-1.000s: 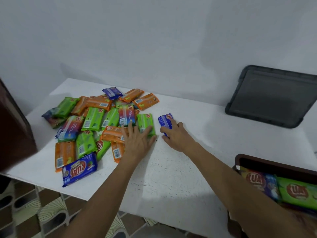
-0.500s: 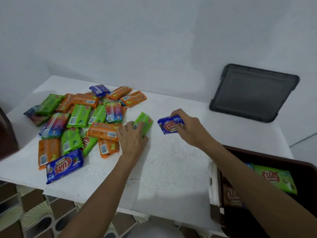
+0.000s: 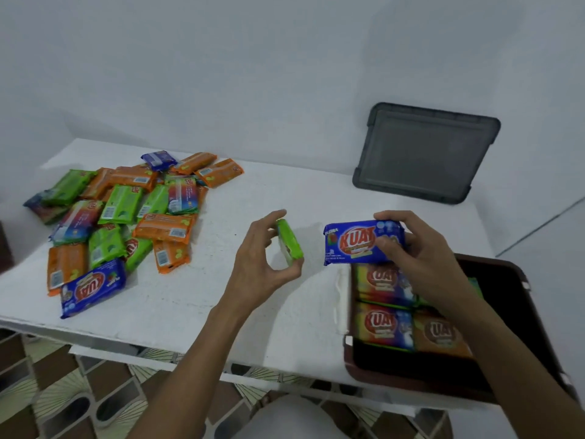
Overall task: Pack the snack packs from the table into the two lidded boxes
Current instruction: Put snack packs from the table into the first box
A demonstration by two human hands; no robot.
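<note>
Right hand [image 3: 411,245] pinches blue pack [image 3: 357,242] over far rim of brown box [image 3: 519,274], frame lower right. Left hand [image 3: 262,264] grips green pack [image 3: 289,243] edge-on, frame centre. Advice: lay flat, label up, beside packed rows; fill empty dark side. Legible: "KUAT". Remaining pile [image 3: 126,217] at left; grey lid [image 3: 424,153] upper right.

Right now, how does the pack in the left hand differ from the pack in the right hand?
The green pack in the left hand is turned edge-on, while the blue pack in the right hand shows its printed front. The green pack hangs over the table; the blue pack is at the edge of the brown box. Both are pinched by fingertips.
</note>
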